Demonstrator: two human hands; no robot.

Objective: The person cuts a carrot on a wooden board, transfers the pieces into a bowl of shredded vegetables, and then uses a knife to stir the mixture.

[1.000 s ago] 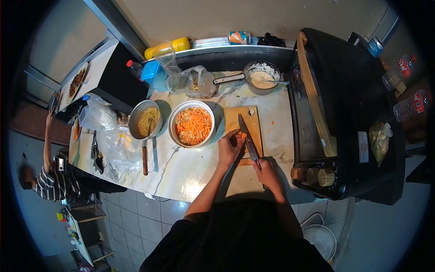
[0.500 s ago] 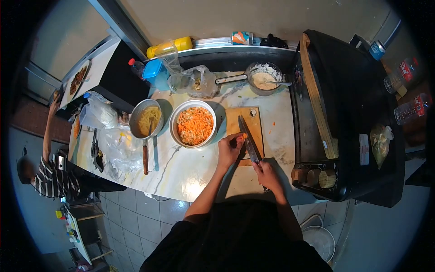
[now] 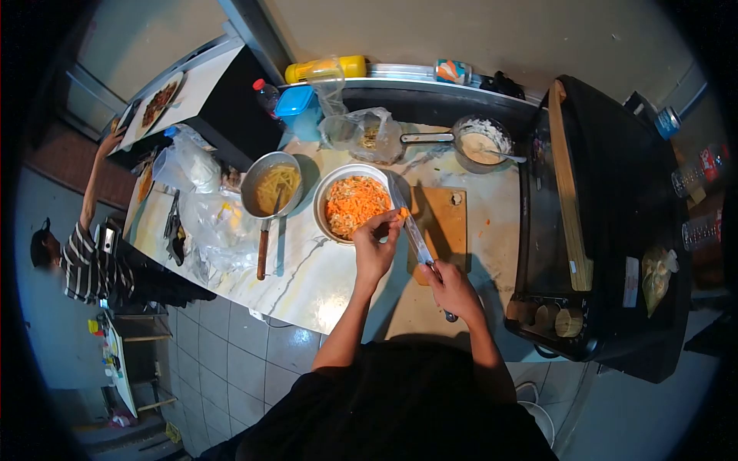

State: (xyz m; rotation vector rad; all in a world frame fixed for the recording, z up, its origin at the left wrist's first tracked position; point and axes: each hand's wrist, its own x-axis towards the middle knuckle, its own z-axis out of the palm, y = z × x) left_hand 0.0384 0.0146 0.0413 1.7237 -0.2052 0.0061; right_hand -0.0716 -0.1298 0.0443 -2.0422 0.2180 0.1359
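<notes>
Clasping knife (image 3: 417, 240): right grip (image 3: 451, 290) | left grip (image 3: 374, 250): pinch unclear | bowl (image 3: 318, 203) partly hidden

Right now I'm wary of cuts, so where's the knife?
In the head view, right of centre: the knife is in the right hand, its tip by the white bowl.

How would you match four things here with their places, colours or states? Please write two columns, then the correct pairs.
Column one:
1. Knife
2. White bowl
3. Yellow bottle
4. Cutting board

Column two:
A. Lying on its side by the wall
B. Light brown and flat
C. Gripped in the right hand
D. Filled with orange shreds

Pairs: 1-C, 2-D, 3-A, 4-B
</notes>
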